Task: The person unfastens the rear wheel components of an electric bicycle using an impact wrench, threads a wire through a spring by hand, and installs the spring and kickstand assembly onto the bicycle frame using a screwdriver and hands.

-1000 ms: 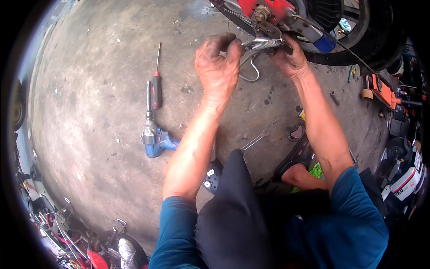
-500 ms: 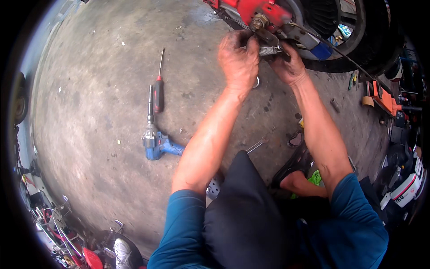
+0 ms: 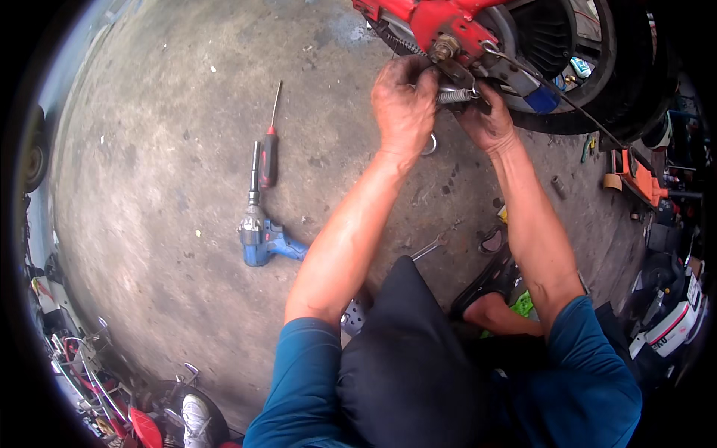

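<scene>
Both hands work low on the motorcycle's rear end, beneath the axle nut (image 3: 446, 47) on the red swingarm (image 3: 422, 16). My left hand (image 3: 405, 112) is closed, with thumb and fingers pinched at the left end of a small coil spring (image 3: 453, 96). Curled around the spring's hooked right end are the fingers of my right hand (image 3: 489, 123), partly hidden under it. Just above the spring sits a dark metal bracket (image 3: 455, 73). A metal ring (image 3: 429, 144) shows beside my left wrist; whether it lies on the floor or is attached to something, I cannot tell.
On the concrete floor to the left lie a blue impact wrench (image 3: 261, 239) with a long socket and a red-black screwdriver (image 3: 271, 157). A spanner (image 3: 429, 246) rests near my knee. The wheel's tire (image 3: 624, 82) is at upper right, an orange tool (image 3: 638, 175) beyond it.
The motorcycle and floor have shifted slightly right and down in the view. Both hands stay at the spring, with little visible change in their grip.
</scene>
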A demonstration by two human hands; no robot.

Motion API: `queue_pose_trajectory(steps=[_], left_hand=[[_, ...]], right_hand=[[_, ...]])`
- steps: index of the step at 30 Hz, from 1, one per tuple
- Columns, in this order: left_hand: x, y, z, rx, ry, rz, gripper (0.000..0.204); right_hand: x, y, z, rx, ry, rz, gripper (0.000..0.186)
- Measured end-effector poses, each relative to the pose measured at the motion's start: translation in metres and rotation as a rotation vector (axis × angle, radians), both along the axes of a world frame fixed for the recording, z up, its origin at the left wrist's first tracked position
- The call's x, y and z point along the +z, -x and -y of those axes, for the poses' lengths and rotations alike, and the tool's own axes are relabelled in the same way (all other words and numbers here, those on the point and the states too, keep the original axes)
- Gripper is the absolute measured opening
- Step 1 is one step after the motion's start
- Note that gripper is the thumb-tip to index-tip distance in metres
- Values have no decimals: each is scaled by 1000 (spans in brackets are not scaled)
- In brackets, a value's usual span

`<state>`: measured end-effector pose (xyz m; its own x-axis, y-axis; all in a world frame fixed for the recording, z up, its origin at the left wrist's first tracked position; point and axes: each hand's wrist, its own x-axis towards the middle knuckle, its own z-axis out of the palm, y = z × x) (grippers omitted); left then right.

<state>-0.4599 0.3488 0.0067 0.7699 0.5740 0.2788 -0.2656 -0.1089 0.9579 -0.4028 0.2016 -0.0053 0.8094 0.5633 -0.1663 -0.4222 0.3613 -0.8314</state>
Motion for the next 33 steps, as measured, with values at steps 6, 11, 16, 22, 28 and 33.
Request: queue_pose_trajectory(steps=[6, 11, 16, 22, 28, 33], left_hand=[[17, 6, -1, -84, 310, -161, 19], [21, 6, 0, -17, 72, -238, 22], [-3, -5, 4, 35, -17, -50, 20], [-6, -2, 7, 18, 6, -4, 20], [7, 3, 4, 1, 119, -73, 20], [13, 4, 5, -29, 145, -199, 19]], right_hand=[[-3, 2, -2, -1, -12, -2, 60], [-2, 1, 1, 2, -24, -5, 60], [0, 3, -5, -9, -39, -3, 59], [-2, 2, -1, -27, -15, -5, 59], [0, 4, -5, -9, -96, 5, 48], [3, 4, -2, 13, -82, 6, 50]])
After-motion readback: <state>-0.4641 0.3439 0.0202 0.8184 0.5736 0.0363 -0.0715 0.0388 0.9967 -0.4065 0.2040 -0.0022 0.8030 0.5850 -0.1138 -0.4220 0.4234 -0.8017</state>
